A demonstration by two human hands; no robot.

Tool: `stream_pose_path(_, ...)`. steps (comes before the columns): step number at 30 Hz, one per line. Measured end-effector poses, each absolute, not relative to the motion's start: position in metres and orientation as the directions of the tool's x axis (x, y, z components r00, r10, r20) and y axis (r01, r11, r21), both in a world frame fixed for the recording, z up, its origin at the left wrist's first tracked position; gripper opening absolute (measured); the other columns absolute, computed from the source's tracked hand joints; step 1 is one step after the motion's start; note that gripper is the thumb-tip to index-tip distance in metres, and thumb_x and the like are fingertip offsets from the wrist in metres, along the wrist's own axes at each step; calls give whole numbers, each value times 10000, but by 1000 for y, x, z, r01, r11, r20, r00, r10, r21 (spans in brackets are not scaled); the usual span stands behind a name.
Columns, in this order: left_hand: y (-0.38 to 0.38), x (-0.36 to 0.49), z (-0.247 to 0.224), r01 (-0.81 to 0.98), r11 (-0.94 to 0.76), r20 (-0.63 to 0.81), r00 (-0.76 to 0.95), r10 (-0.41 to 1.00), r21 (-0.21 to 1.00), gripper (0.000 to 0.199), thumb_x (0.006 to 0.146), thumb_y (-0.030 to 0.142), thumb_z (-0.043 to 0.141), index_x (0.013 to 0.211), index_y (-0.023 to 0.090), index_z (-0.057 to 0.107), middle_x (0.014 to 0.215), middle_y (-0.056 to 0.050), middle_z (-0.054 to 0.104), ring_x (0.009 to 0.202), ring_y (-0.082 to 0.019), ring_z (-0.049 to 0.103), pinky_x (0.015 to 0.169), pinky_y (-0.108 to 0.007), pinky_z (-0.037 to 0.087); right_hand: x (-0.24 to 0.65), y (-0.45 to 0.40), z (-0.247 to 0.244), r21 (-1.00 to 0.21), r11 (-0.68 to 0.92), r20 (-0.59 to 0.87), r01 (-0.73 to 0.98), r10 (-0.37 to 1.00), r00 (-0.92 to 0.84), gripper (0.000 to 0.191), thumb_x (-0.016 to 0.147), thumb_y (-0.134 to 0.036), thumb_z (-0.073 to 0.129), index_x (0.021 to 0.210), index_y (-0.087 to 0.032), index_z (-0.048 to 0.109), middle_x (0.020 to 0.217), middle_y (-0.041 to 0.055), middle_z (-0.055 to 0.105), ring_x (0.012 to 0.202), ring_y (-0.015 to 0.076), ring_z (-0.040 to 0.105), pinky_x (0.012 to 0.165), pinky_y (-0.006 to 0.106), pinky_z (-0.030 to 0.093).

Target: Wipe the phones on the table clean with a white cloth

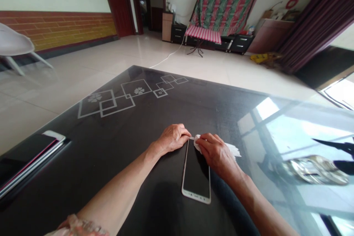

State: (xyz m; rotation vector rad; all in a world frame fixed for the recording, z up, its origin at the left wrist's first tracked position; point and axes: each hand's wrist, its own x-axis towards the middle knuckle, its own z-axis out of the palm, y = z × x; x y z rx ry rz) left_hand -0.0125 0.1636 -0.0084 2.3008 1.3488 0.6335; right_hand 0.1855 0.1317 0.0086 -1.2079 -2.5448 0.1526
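Note:
A smartphone [195, 177] with a white frame and a dark screen lies face up on the glossy black table [116, 177]. At its upper left corner, my left hand [174, 137] is closed, with thumb and fingertips gripping the edge. My right hand [217, 151] is closed round a crumpled white tissue [197, 143] and presses it against the upper part of the screen. Part of the tissue sticks out to the right behind the fingers. The phone's upper right side is hidden by that hand.
On the left lies a stack of flat devices [30, 158]. A shiny round metal object [318, 169] and a black-handled tool [343, 147] are at the right. Farther off stand a white chair [16, 42], a striped stool [203, 34] and black drawers [178, 34].

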Motion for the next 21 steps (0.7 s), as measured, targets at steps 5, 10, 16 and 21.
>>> stream_pose_path(5, 166, -14, -11, 703, -454, 185, 428, 885, 548, 210, 846, 202, 559, 900, 239, 759, 825, -5, 678, 774, -146, 641, 725, -218, 461, 190, 131, 11, -200, 614, 236, 764, 787, -570, 221, 955, -161, 441, 947, -183, 662, 920, 55, 599, 822, 163, 517, 783, 286, 402)
stream_pose_path(10, 165, -13, -9, 704, -452, 189, 422, 887, 548, 203, 830, 201, 569, 877, 238, 763, 821, 2, 682, 740, -135, 637, 698, -208, 459, 195, 111, 15, -216, 625, 203, 750, 780, -592, 212, 959, -172, 438, 949, -191, 650, 879, 44, 583, 800, 160, 501, 752, 282, 395)
stream_pose_path(16, 165, -13, -7, 700, -443, 191, 411, 891, 560, 212, 817, 184, 562, 857, 230, 765, 801, 6, 682, 708, -125, 633, 683, -203, 457, 202, 54, 17, -295, 590, 143, 751, 805, -576, 215, 972, -191, 404, 962, -213, 617, 896, 38, 580, 786, 166, 495, 717, 293, 398)
stream_pose_path(21, 165, -13, -9, 696, -442, 202, 403, 893, 566, 213, 819, 186, 559, 846, 231, 765, 805, 6, 688, 722, -130, 641, 703, -209, 460, 200, 19, 20, -347, 573, 86, 743, 808, -583, 179, 957, -180, 431, 934, -233, 601, 894, 18, 580, 770, 162, 505, 680, 288, 391)
